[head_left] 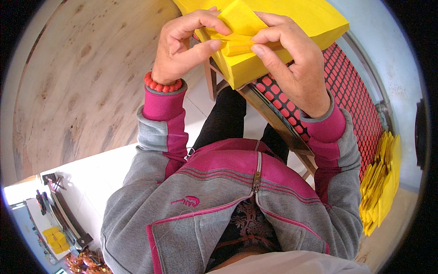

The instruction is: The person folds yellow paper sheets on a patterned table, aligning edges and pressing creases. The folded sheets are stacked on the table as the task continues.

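My left hand (182, 45) and my right hand (292, 59) both pinch one yellow paper sheet (237, 27), which is partly folded between the fingertips. The sheet is held just above a thick stack of yellow paper (315, 20) at the top of the view. My left thumb and forefinger grip the folded edge from the left; my right fingers press the same fold from the right. A red bead bracelet (162, 85) circles my left wrist. Grey and magenta jacket sleeves cover both forearms.
A red mesh tray (351, 86) on a wooden frame lies under the stack. Several folded yellow papers (381, 182) are piled at the right. A large round wooden surface (86, 77) fills the left. White floor tiles and small objects lie at lower left.
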